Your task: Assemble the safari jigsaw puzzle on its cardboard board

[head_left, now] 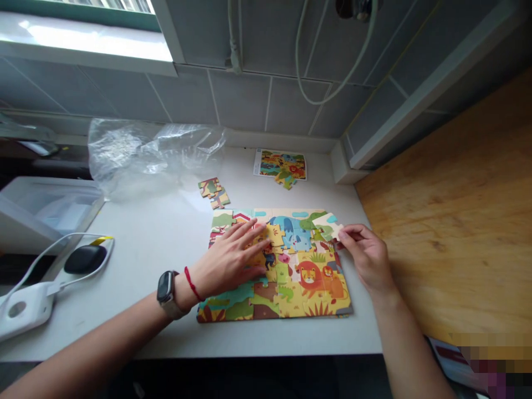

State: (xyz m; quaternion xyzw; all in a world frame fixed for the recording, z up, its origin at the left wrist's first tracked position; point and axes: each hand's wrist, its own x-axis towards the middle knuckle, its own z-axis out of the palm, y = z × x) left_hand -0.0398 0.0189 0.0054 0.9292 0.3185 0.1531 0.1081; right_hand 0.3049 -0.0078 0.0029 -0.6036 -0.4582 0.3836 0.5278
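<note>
The left hand (pixel 226 260) lies flat with its fingers spread, open and gripping nothing, on a jigsaw puzzle (pixel 291 277) showing a lion and other animals. The puzzle sits on the pale worktop (pixel 124 327), close to the wall tiles. The right hand (pixel 366 255) pinches a cream puzzle piece (pixel 326 224) between thumb and fingers at the puzzle's upper right corner. Loose pieces (pixel 214 192) lie just beyond the puzzle, near a small picture card (pixel 266 163) with another piece (pixel 285 178) on it. A crumpled plastic bag (pixel 153 152) lies behind them. A watch (pixel 167 293) and red string (pixel 192 284) circle the left wrist.
</note>
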